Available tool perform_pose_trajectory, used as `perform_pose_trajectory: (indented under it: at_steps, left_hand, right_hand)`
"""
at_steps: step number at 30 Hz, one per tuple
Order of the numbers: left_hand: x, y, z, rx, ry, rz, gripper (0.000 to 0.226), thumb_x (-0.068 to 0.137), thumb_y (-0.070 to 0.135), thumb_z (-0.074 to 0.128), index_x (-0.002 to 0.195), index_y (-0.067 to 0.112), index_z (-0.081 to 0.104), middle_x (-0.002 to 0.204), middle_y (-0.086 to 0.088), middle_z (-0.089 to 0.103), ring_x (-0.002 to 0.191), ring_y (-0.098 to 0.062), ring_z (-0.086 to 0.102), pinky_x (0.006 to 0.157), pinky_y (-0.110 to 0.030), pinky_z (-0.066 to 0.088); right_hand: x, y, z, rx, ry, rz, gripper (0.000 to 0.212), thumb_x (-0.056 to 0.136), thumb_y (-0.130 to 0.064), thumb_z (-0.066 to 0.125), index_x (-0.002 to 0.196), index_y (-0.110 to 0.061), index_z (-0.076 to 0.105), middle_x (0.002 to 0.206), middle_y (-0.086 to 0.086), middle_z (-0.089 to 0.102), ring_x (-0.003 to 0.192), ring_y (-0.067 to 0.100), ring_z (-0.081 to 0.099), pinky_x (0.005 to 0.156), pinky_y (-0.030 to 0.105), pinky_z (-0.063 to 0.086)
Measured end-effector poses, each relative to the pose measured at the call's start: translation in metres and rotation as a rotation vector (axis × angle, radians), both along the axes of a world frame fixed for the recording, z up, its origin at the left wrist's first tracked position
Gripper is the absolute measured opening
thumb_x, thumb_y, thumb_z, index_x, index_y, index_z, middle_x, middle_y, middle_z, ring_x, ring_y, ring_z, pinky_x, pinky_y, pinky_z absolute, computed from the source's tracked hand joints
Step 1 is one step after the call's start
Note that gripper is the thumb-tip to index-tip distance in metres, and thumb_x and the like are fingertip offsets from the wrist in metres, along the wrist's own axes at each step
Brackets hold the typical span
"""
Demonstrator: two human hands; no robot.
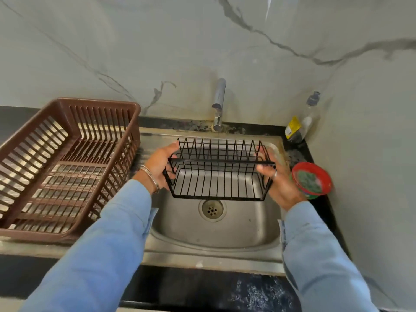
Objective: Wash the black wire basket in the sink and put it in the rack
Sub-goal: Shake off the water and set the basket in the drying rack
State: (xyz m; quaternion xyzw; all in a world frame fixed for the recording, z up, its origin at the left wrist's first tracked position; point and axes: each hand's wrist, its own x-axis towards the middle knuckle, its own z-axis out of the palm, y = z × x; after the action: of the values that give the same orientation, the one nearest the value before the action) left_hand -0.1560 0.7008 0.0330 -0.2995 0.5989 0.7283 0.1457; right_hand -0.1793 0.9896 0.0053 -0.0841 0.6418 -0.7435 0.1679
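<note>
The black wire basket point(217, 174) hangs over the steel sink point(216, 228), held level above the drain. My left hand point(161, 164) grips its left end, fingers curled round the wires. My right hand point(275, 177) holds its right end, thumb over the top rail. The brown plastic rack point(67, 163) stands on the drainboard to the left of the sink and holds nothing.
The tap point(218, 102) rises behind the sink, with no water running. A red round tub with a green scrubber point(311, 180) sits on the counter at the right. A clear soap bottle point(309, 115) and a yellow-labelled packet point(292, 129) stand in the back right corner.
</note>
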Motion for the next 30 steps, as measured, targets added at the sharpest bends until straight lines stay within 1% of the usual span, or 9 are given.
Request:
perform_pose_trajectory:
  at_steps: [4,8,12,14,16,19,23,26,30]
  left_hand:
    - [0.010,0.004,-0.014,-0.059,0.149,0.073,0.022,0.091,0.040,0.058,0.079,0.022,0.058,0.080,-0.001,0.058,0.061,-0.012,0.050,0.065,-0.031,0.043]
    - [0.011,0.009,0.001,-0.143,0.388,0.090,0.055,0.066,0.054,0.077,0.096,0.009,0.066,0.093,-0.008,0.066,0.096,-0.027,0.058,0.106,-0.055,0.038]
    - [0.000,0.000,0.042,-0.205,0.617,-0.026,0.026,0.068,0.040,0.073,0.070,0.024,0.053,0.061,0.016,0.057,0.065,-0.007,0.053,0.076,-0.028,0.044]
    - [0.000,-0.004,0.057,-0.251,0.658,-0.096,0.020,0.075,0.037,0.067,0.084,0.022,0.057,0.076,0.017,0.063,0.076,-0.003,0.058,0.080,-0.027,0.043]
    - [0.000,-0.008,0.044,-0.345,0.618,-0.126,0.029,0.077,0.037,0.064,0.101,0.020,0.061,0.100,0.008,0.065,0.098,-0.011,0.059,0.092,-0.032,0.042]
    - [0.004,-0.001,-0.016,-0.211,0.459,-0.048,0.005,0.078,0.015,0.060,0.081,0.019,0.058,0.078,0.004,0.060,0.083,-0.019,0.055,0.088,-0.033,0.042]
    - [0.027,0.001,-0.076,-0.137,0.168,-0.140,0.010,0.089,0.015,0.062,0.082,0.009,0.058,0.080,-0.010,0.060,0.088,-0.028,0.053,0.088,-0.041,0.045]
    - [0.013,0.000,-0.047,-0.169,0.273,-0.125,0.022,0.100,0.010,0.047,0.081,0.012,0.057,0.065,0.007,0.067,0.084,-0.025,0.057,0.095,-0.042,0.044]
    - [-0.005,0.002,0.024,-0.275,0.555,-0.021,0.013,0.100,0.015,0.049,0.088,0.016,0.054,0.082,0.010,0.065,0.104,-0.028,0.062,0.100,-0.029,0.044]
  right_hand:
    - [0.012,0.015,-0.002,-0.360,-0.221,0.157,0.069,0.075,-0.036,0.069,0.135,-0.010,0.047,0.133,0.015,0.054,0.122,0.032,0.052,0.097,0.044,0.046]
    - [0.001,-0.007,0.029,0.151,-0.150,-0.177,0.036,0.084,-0.042,0.063,0.114,-0.021,0.062,0.116,0.006,0.065,0.113,0.029,0.059,0.092,0.049,0.051]
    - [-0.009,-0.015,0.075,0.089,0.155,-0.294,0.010,0.085,-0.030,0.068,0.093,-0.029,0.062,0.101,-0.007,0.063,0.101,0.014,0.062,0.079,0.048,0.057]
    - [-0.007,-0.010,0.093,0.007,0.303,-0.300,0.011,0.086,-0.030,0.067,0.094,-0.027,0.062,0.095,-0.007,0.062,0.095,0.014,0.062,0.075,0.043,0.057]
    - [-0.006,-0.012,0.088,-0.012,0.370,-0.323,0.012,0.085,-0.024,0.068,0.095,-0.024,0.061,0.089,-0.008,0.061,0.088,0.012,0.061,0.072,0.039,0.057]
    - [-0.002,-0.021,0.035,0.182,0.264,-0.321,0.013,0.086,-0.021,0.067,0.097,-0.020,0.061,0.091,-0.003,0.061,0.086,0.011,0.063,0.065,0.029,0.056]
    - [0.013,-0.022,-0.031,0.289,-0.064,-0.294,0.022,0.083,-0.025,0.071,0.097,-0.011,0.064,0.097,0.008,0.067,0.101,0.031,0.065,0.063,0.032,0.059]
    - [0.009,-0.022,-0.009,0.288,0.040,-0.335,0.022,0.081,-0.026,0.072,0.097,-0.012,0.065,0.099,0.006,0.067,0.094,0.022,0.067,0.064,0.030,0.058]
    - [-0.005,-0.022,0.063,0.107,0.302,-0.363,0.016,0.083,-0.019,0.072,0.096,-0.014,0.064,0.092,-0.003,0.064,0.086,0.009,0.066,0.067,0.035,0.059]
